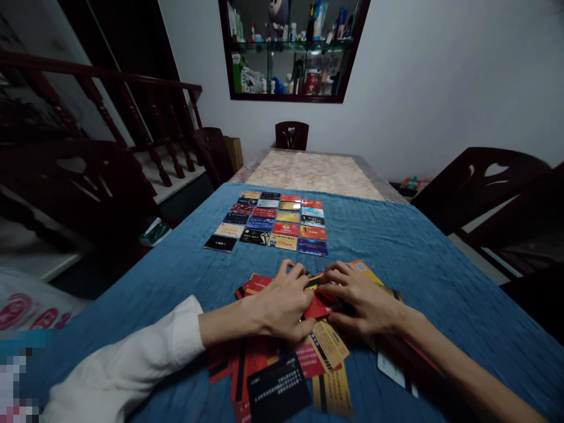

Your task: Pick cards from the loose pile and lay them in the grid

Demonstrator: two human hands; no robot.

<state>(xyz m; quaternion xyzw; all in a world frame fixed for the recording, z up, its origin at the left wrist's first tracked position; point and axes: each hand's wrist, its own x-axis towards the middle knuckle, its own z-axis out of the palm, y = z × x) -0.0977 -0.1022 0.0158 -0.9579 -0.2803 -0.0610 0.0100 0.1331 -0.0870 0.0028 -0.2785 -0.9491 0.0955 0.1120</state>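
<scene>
My left hand [286,299] rests bent over a loose pile of plastic cards, its thumb apart from the fingers. My right hand [359,299] lies on the pile's other side, fingers curved and spread from the thumb. Between the two hands a red card [321,306] shows, touched at its edges by fingertips. Nearer to me are a black card [278,390] with pale print, a gold card [329,343] with a dark stripe, and several red cards. A white card [396,371] sticks out below my right wrist. My hands and forearms hide much of the pile.
Beyond my hands, several cards [286,228] lie face up in rows on the blue cloth [365,235]. The stone-patterned tabletop [308,170] shows past the cloth. Dark wooden chairs [292,135] surround the table. A white plastic bag [35,302] is at the left.
</scene>
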